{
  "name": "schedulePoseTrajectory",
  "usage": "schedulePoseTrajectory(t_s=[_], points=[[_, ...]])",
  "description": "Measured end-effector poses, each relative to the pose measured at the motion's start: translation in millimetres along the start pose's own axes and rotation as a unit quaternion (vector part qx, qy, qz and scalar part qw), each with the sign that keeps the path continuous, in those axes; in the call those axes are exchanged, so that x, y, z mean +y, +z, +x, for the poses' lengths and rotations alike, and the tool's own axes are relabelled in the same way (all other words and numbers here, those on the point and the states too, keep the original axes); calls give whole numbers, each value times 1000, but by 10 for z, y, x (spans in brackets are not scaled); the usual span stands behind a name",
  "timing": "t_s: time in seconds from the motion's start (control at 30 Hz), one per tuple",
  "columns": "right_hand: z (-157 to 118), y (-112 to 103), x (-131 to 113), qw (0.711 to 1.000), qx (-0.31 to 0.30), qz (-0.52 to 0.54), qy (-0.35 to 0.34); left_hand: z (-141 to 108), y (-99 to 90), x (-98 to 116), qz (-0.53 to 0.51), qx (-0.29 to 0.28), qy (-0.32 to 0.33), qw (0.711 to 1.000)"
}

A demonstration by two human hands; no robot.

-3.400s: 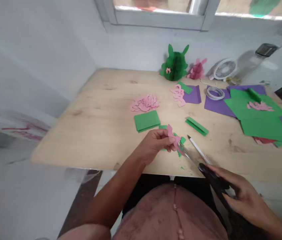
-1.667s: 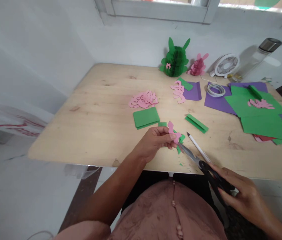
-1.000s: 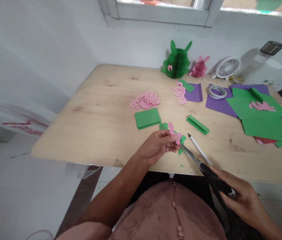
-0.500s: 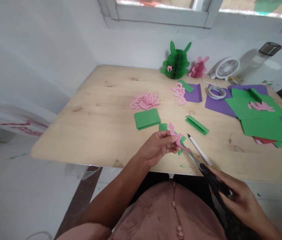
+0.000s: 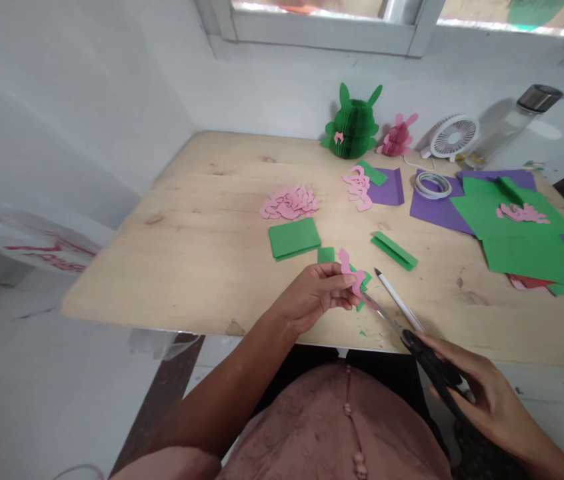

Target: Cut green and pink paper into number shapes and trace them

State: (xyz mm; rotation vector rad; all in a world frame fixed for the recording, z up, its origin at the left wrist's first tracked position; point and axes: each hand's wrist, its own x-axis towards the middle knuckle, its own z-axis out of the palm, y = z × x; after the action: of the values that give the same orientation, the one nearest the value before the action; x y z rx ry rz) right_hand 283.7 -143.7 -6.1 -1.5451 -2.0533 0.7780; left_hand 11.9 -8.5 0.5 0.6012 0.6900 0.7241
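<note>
Between the thumb and fingers of my left hand (image 5: 319, 293) is a curved strip of pink paper (image 5: 355, 277), held just above the table's front edge. My right hand (image 5: 485, 393) grips black-handled scissors (image 5: 425, 353), their blades meeting the lower end of the pink strip. Green paper scraps (image 5: 361, 305) lie beneath the strip, partly hidden by my fingers. Close to the blades rests a white pencil (image 5: 398, 299) with a dark tip. A folded green paper (image 5: 295, 238) lies beyond my left hand, and a narrow folded green strip (image 5: 395, 250) beyond the pencil.
A heap of pink cutouts (image 5: 291, 202) sits mid-table. Green and pink paper rabbits (image 5: 355, 130) stand against the wall, beside a small white fan (image 5: 455, 137) and a glass bottle (image 5: 507, 127). Tape rolls (image 5: 433, 186) rest on purple paper; green sheets (image 5: 522, 247) cover the right side.
The scissors' blades have moved slightly up and left along the pink strip, and the handles have spread a little. My left hand stays almost in place, with the strip tilted slightly.
</note>
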Motion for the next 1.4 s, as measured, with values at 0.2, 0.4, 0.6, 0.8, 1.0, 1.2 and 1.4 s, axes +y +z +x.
schedulePoseTrajectory(t_s=[0.2,0.4,0.6,0.8,1.0,1.2,1.4], points=[[5,-21,-4,1000,2,-17,-17,-15,5,16,29,-6,4,1000],[12,-36,-23,999,5,-25,-29,-23,13,27,38,-3,6,999],[7,-35,6,1000,2,-17,-13,-11,3,21,46,6,3,999],[-2,-26,26,1000,-1,-5,-3,18,-25,-1,40,9,2,999],[-8,-18,36,999,-15,14,28,5,-20,9,47,18,-1,999],[-31,21,119,992,-28,90,86,26,-22,-6,53,40,22,998],[-16,134,136,967,8,194,164,51,-15,-45,48,59,40,996]])
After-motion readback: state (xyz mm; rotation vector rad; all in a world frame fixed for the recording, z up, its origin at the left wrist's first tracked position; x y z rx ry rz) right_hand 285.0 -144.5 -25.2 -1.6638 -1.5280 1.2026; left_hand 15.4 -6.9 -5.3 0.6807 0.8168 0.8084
